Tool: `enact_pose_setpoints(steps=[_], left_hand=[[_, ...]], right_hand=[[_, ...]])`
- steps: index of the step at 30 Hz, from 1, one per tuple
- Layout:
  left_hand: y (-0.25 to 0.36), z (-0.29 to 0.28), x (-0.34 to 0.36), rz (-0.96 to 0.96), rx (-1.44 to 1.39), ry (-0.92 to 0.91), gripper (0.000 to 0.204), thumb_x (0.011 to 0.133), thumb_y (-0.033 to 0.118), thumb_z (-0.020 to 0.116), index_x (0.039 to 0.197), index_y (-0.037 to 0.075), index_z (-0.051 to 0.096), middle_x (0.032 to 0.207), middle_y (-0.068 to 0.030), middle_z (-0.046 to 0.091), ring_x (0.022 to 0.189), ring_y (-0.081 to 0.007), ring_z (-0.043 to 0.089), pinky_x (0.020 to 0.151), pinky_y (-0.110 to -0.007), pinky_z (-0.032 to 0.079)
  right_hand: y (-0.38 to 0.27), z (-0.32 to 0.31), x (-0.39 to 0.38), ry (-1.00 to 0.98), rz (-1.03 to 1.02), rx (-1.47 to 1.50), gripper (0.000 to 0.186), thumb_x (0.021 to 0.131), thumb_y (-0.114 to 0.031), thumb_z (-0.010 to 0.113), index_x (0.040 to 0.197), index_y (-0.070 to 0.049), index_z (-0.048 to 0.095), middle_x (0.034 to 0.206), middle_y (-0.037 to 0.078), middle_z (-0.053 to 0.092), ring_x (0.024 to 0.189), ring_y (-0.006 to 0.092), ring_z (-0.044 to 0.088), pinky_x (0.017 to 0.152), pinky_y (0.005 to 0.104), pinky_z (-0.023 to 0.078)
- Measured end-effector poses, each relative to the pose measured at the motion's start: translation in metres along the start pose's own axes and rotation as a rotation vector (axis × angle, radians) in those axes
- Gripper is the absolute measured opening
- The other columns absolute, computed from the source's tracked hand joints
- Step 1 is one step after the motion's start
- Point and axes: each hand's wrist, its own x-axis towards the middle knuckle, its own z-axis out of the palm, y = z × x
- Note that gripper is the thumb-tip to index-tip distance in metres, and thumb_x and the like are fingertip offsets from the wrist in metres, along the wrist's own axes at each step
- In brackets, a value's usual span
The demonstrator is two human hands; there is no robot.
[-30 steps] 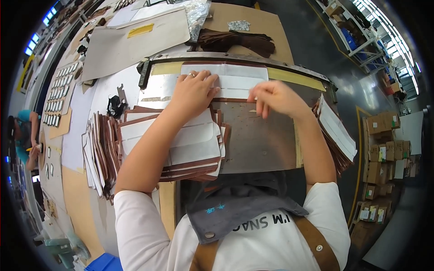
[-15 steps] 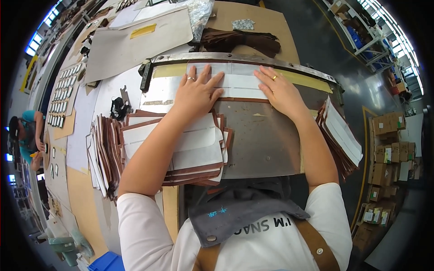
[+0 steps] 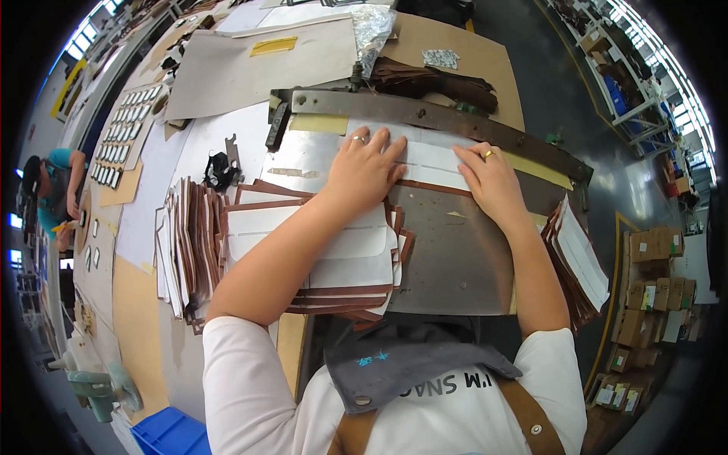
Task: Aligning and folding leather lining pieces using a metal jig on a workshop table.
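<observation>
A white panel with a reddish-brown edge lies on the metal bed of a bench machine, against a long metal bar at its far side. My left hand rests on the panel's left part, fingers spread and pointing away from me. On its right end lies my right hand, fingers extended but closer together, the fingertips on the white surface. Neither hand is wrapped round anything. Under my left forearm sits a stack of similar white, brown-edged panels.
More panels stand on edge in a bundle at the left, and another bundle leans right. Brown leather pieces and a grey sheet lie beyond the bar. A co-worker sits far left. A blue crate is below left.
The view has shifted, so the bench appears farther right and lower. The metal bar shows more of its front face, apparently raised. My right hand's fingers have drawn closer together on the panel.
</observation>
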Motion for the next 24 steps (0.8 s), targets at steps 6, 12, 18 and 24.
enact_pose_setpoints(steps=[6,12,18,24], left_hand=[[0.004,-0.010,0.007,0.008,-0.037,-0.145,0.038,0.081,0.023,0.052,0.118,0.015,0.045,0.116,-0.0114,0.047,0.104,-0.0373,0.044,0.087,-0.041,0.037],[0.001,-0.009,0.009,-0.088,-0.168,-0.092,0.040,0.079,0.026,0.053,0.110,0.003,0.047,0.108,-0.0094,0.048,0.102,-0.0327,0.045,0.083,-0.038,0.039],[-0.006,-0.006,0.012,-0.166,0.181,-0.156,0.052,0.082,0.042,0.045,0.118,0.005,0.043,0.118,-0.0094,0.047,0.105,-0.0283,0.045,0.086,-0.038,0.033],[-0.005,-0.010,0.012,-0.201,0.234,-0.146,0.056,0.082,0.050,0.041,0.116,0.006,0.045,0.114,-0.0148,0.046,0.111,-0.0324,0.041,0.089,-0.040,0.029]], right_hand=[[-0.004,0.020,0.044,0.178,-0.173,0.136,0.017,0.078,-0.014,0.056,0.092,-0.006,0.060,0.089,0.008,0.054,0.088,0.0255,0.051,0.080,0.0354,0.041],[-0.023,0.053,0.078,0.092,-0.295,0.189,0.020,0.075,-0.007,0.056,0.095,-0.004,0.059,0.082,0.007,0.053,0.081,0.0260,0.050,0.072,0.0341,0.043],[-0.027,0.039,0.062,0.094,-0.330,-0.081,0.017,0.074,-0.008,0.055,0.089,-0.005,0.060,0.083,0.006,0.054,0.080,0.0233,0.051,0.070,0.0323,0.046],[0.014,-0.004,0.024,0.005,-0.212,-0.071,0.014,0.078,-0.011,0.054,0.087,-0.003,0.059,0.081,0.007,0.054,0.079,0.0241,0.051,0.068,0.0339,0.045]])
